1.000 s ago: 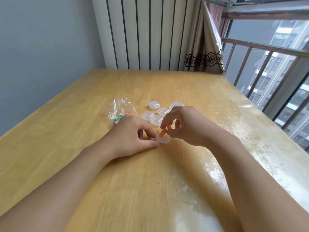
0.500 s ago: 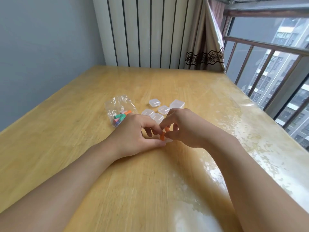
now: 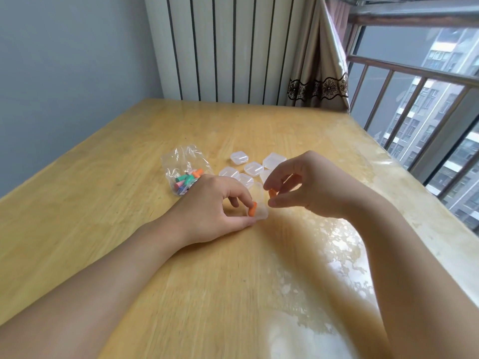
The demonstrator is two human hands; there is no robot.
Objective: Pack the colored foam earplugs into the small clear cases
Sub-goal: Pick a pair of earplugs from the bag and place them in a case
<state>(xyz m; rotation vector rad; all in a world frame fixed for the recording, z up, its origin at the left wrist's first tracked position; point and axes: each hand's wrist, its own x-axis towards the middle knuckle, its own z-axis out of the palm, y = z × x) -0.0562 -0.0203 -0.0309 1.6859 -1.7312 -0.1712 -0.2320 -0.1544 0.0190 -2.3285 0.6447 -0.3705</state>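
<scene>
An open small clear case [image 3: 261,212] lies on the wooden table [image 3: 129,156] between my hands. One orange earplug [image 3: 252,209] stands in it, touched by my left hand's forefinger. My left hand [image 3: 215,207] holds the case at its left side between thumb and fingers. My right hand [image 3: 303,183] hovers just right of and above the case and pinches a second orange earplug [image 3: 272,193] between thumb and fingertips. Several closed clear cases [image 3: 253,168] sit just behind. A clear plastic bag [image 3: 184,170] with several coloured earplugs lies to the left.
A white radiator [image 3: 220,47] and a curtain [image 3: 318,73] stand behind the table's far edge. A railing [image 3: 414,104] and window run along the right side. Glossy film covers the table's right part.
One orange earplug now stands in the open case under my left fingers. My right hand has lifted slightly up and right, still pinching another orange earplug.
</scene>
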